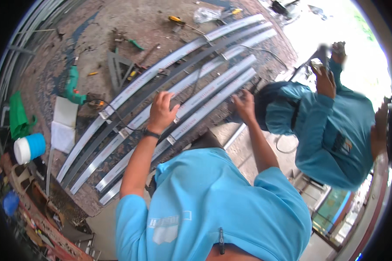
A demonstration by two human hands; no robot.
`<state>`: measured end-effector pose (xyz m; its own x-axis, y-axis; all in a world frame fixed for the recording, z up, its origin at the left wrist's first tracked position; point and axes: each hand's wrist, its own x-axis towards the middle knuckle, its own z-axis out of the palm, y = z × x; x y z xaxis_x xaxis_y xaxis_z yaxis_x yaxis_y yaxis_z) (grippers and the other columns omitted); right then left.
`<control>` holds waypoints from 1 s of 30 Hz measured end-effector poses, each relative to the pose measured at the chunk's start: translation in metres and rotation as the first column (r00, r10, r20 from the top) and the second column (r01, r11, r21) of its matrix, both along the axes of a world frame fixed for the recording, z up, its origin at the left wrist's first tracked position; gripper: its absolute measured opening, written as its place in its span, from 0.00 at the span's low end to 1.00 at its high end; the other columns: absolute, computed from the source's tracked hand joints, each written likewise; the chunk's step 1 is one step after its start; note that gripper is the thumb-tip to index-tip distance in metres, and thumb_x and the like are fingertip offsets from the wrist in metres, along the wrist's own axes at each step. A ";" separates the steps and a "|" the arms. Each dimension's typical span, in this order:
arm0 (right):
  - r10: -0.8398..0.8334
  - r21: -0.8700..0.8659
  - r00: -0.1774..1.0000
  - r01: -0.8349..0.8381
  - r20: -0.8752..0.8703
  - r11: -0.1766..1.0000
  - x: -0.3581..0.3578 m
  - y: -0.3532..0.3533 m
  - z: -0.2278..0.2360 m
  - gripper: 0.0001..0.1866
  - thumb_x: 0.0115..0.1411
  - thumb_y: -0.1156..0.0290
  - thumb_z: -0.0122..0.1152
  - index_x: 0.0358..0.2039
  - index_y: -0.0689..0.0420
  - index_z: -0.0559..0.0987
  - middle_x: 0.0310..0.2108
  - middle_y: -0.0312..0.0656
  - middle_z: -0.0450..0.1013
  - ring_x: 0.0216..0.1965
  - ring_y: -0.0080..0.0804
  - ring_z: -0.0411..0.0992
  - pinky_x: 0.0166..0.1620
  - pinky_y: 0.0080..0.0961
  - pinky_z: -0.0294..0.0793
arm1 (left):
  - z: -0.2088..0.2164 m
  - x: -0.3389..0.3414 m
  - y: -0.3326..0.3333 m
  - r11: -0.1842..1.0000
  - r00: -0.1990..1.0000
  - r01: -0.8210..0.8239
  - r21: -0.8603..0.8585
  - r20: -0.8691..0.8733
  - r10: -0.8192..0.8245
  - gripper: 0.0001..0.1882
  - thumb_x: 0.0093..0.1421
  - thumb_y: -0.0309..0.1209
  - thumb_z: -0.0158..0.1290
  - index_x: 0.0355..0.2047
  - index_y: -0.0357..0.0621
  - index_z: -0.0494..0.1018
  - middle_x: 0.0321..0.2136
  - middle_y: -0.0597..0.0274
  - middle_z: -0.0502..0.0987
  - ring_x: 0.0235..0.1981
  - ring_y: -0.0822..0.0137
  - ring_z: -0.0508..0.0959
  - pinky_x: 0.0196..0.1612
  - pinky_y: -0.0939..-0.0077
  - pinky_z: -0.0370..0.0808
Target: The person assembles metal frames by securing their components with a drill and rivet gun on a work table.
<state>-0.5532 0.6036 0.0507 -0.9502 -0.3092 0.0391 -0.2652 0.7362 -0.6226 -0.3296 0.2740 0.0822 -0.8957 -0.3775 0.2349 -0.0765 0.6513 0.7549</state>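
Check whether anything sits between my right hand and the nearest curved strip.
Nothing visible does: the right hand is just beside the nearest curved strip, near its upper-right end; whether they touch is unclear.

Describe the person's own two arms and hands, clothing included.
Both arms come out of short light-blue sleeves with no markings visible on them; the forearms are bare below. The left hand is ungloved, with a dark band, perhaps a watch or bracelet, around the wrist. The right hand is ungloved too, and no band shows on that wrist.
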 end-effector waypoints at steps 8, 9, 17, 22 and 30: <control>-0.208 0.161 0.963 0.235 -0.170 0.959 -0.163 0.010 -0.033 0.37 0.60 0.52 0.68 0.61 0.66 0.72 0.59 0.63 0.70 0.62 0.60 0.67 0.65 0.47 0.65 | -0.004 -0.100 -0.067 0.963 0.973 0.030 -0.269 0.228 0.033 0.21 0.54 0.25 0.65 0.49 0.47 0.75 0.49 0.54 0.74 0.51 0.46 0.74 0.55 0.53 0.73; -0.199 0.197 0.964 0.233 -0.176 0.952 -0.177 0.012 -0.036 0.36 0.61 0.52 0.68 0.60 0.65 0.73 0.58 0.62 0.71 0.61 0.59 0.68 0.65 0.46 0.66 | -0.001 -0.106 -0.070 0.973 0.973 0.049 -0.228 0.231 0.005 0.18 0.54 0.25 0.65 0.46 0.46 0.76 0.46 0.54 0.75 0.49 0.46 0.76 0.52 0.54 0.74; 0.077 -0.148 0.936 -0.027 0.344 0.989 -0.213 0.043 -0.040 0.17 0.67 0.62 0.64 0.47 0.63 0.82 0.37 0.41 0.80 0.36 0.30 0.76 0.43 0.30 0.76 | 0.015 -0.211 -0.126 0.894 0.943 -0.132 -0.429 0.223 0.247 0.21 0.56 0.30 0.65 0.50 0.45 0.76 0.47 0.51 0.77 0.52 0.45 0.76 0.55 0.51 0.74; 0.212 -0.217 0.732 -0.089 0.647 0.972 -0.231 0.057 -0.024 0.13 0.65 0.69 0.67 0.45 0.66 0.83 0.31 0.34 0.79 0.29 0.20 0.72 0.35 0.23 0.73 | -0.035 -0.322 -0.125 0.965 0.908 -0.221 -0.143 0.330 0.257 0.23 0.57 0.35 0.66 0.51 0.43 0.75 0.49 0.47 0.77 0.52 0.45 0.76 0.55 0.52 0.74; 0.158 -0.021 0.866 -0.168 0.474 0.986 -0.223 0.039 -0.004 0.15 0.60 0.67 0.70 0.43 0.65 0.85 0.34 0.52 0.84 0.37 0.40 0.84 0.43 0.33 0.80 | -0.031 -0.338 -0.106 0.860 0.836 -0.475 -0.186 0.208 0.507 0.08 0.62 0.32 0.63 0.36 0.39 0.81 0.29 0.55 0.84 0.33 0.55 0.84 0.39 0.59 0.79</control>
